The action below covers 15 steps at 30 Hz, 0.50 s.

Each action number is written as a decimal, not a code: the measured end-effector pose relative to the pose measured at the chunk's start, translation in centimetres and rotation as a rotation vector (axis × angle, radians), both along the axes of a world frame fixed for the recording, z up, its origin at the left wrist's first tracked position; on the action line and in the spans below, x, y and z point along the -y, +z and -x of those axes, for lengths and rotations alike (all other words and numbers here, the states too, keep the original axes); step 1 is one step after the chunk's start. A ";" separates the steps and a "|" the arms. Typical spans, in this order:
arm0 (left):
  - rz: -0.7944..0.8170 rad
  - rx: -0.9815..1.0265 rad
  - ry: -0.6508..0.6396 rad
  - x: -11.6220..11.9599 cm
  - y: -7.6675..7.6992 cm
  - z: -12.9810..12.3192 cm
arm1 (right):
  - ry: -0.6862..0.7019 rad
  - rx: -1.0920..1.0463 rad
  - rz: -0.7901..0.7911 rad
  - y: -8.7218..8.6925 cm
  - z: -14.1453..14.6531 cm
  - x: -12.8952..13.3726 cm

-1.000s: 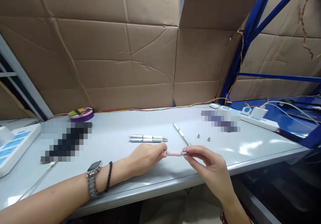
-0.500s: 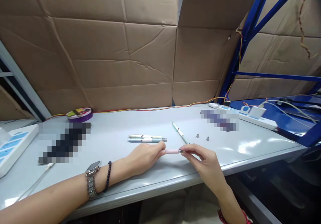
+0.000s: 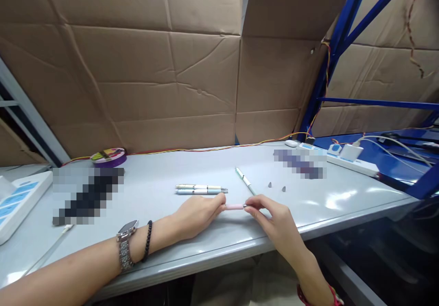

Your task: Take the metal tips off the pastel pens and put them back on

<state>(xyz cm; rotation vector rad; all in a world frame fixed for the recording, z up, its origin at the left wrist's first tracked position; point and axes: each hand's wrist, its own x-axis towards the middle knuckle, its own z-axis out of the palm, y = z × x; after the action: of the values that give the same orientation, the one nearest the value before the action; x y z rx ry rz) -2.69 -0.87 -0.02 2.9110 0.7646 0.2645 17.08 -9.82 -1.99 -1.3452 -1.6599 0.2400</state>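
Note:
A pink pen (image 3: 234, 207) is held level just above the front part of the table. My left hand (image 3: 202, 212) is closed round its left part, and that end is hidden by the fingers. At its right end, my right hand (image 3: 265, 209) pinches a small silvery tip between thumb and finger. Behind my left hand lie two pens side by side, a whitish one (image 3: 199, 186) and a light blue one (image 3: 199, 191). A green and white pen (image 3: 244, 179) lies slanted behind my right hand. Two small grey cone-shaped pieces (image 3: 270, 185) (image 3: 284, 189) rest to its right.
The grey-white table (image 3: 154, 169) has a purple tape roll (image 3: 109, 158) at the back left. Power strips (image 3: 21, 201) (image 3: 353, 163) lie at both sides. Cardboard (image 3: 137, 68) stands behind, and a blue metal frame (image 3: 348, 38) rises at the right.
My right hand has shifted slightly left, with its fingertips closer round the pink pen's silvery end. My left hand has barely moved.

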 end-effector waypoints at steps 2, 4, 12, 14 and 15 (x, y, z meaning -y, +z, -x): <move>-0.013 -0.004 -0.002 0.0 0.0 0.0 | 0.020 -0.032 -0.009 -0.1 -0.2 0.0; -0.022 -0.014 0.000 0.0 0.0 0.0 | 0.034 -0.059 -0.020 -0.2 -0.4 0.0; -0.039 -0.033 -0.009 0.1 0.1 -0.1 | 0.109 -0.090 -0.030 -0.5 -0.8 0.0; -0.038 -0.031 -0.011 0.1 0.1 -0.1 | 0.081 -0.108 0.012 -0.5 -0.8 0.0; -0.037 -0.034 -0.010 0.1 0.1 -0.1 | 0.067 -0.106 0.032 -0.4 -0.8 0.0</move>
<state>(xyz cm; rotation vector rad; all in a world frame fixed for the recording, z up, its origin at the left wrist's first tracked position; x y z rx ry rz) -2.61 -0.98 0.06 2.9608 0.7571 0.2315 17.89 -9.83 -2.41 -1.2798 -1.6201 0.3726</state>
